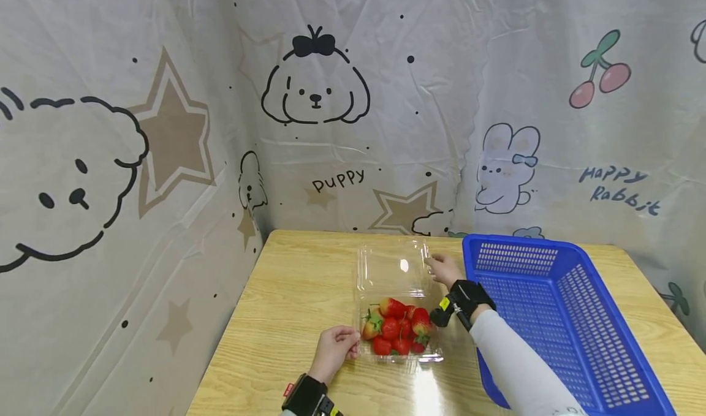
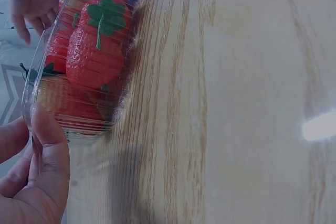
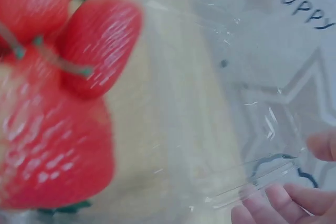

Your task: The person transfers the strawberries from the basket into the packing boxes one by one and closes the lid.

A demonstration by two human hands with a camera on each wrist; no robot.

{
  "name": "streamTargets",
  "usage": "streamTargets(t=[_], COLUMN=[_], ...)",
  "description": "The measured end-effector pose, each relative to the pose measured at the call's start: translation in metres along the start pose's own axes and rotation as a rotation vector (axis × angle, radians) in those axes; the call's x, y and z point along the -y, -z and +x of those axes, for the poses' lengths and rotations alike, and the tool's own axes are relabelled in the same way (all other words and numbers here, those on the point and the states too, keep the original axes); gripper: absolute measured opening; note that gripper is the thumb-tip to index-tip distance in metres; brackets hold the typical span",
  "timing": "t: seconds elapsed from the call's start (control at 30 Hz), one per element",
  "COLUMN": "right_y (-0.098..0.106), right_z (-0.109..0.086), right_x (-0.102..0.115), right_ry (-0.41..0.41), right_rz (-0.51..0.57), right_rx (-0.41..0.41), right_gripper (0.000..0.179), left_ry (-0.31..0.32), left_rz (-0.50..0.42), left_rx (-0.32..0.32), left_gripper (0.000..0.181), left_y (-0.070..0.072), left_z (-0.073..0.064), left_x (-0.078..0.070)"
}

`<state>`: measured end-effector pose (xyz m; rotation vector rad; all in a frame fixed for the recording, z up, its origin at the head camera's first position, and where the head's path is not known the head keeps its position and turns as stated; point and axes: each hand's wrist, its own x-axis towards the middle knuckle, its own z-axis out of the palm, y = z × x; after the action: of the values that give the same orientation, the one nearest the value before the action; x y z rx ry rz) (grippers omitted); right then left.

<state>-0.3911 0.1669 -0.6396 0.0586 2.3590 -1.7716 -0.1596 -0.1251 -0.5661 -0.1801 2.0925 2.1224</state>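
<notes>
A clear plastic clamshell box [image 1: 436,356] stands on the table with its lid [image 1: 386,266] raised at the back. Several red strawberries [image 1: 390,328] with green leaves lie inside; one large strawberry [image 2: 94,59] shows through the box wall in the left wrist view. My left hand [image 1: 334,350] pinches the box's rim at the front left corner between thumb and fingers. At the lid's right edge, my right hand [image 1: 445,270] holds the thin plastic, its thumb [image 3: 323,145] and fingers [image 3: 278,203] on either side of the edge. Part of that contact blurs in the transparent plastic.
A blue plastic basket [image 1: 579,253] with slotted walls stands on the right, partly behind my right forearm. The wooden table [image 1: 292,281] meets a printed cloth wall [image 1: 342,146] at the back and on the left.
</notes>
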Motion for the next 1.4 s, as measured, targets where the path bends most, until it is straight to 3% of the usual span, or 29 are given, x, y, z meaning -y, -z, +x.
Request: streamTargets(t=[0.13,0.23,0.3,0.43,0.53,0.63,0.8,0.9,1.03,1.27,1.4], right_y=[0.002,0.008,0.015,0.023,0.019,0.011,-0.007,-0.022,-0.037,-0.047,-0.052], right_z=[-0.082,-0.103,-0.09,-0.053,-0.052,-0.074,-0.156,-0.205,-0.238,-0.257,-0.261], right_x=[0.099,0.124,0.11,0.057,0.034,0.029,0.059,0.087,0.103,0.094,0.082], right_ry=[-0.077,-0.074,-0.041,0.004,0.012,0.039,0.189,0.183,0.095,0.044,0.006], right_rz=[0.09,0.154,0.198,0.253,0.273,0.269,0.325,0.361,0.294,0.212,0.182], right_rx=[0.031,0.025,0.036,0.038,-0.017,-0.082,-0.169,-0.213,-0.264,-0.195,-0.204], right_gripper=[0.058,0.061,0.062,0.061,0.063,0.06,0.031,0.025,0.042,0.052,0.05], left_ry=[0.007,0.006,0.001,-0.006,-0.006,-0.002,0.005,0.001,-0.013,0.011,0.009], left_rz=[0.019,0.023,0.022,0.01,0.004,0.009,0.016,0.005,-0.031,-0.095,-0.112], left_rx=[-0.006,-0.01,-0.011,-0.01,-0.014,-0.021,-0.036,-0.039,-0.027,-0.008,0.011], left_gripper=[0.024,0.024,0.024,0.024,0.025,0.026,0.028,0.029,0.03,0.03,0.032], left_y=[-0.001,-0.001,-0.002,-0.002,-0.002,-0.002,-0.004,-0.004,-0.004,-0.002,-0.002], left_z=[-0.001,-0.002,-0.003,-0.003,-0.003,-0.003,-0.003,-0.003,-0.004,-0.005,-0.007], left_x=[-0.003,-0.004,-0.004,-0.004,-0.003,-0.003,-0.002,-0.002,0.0,0.003,0.004])
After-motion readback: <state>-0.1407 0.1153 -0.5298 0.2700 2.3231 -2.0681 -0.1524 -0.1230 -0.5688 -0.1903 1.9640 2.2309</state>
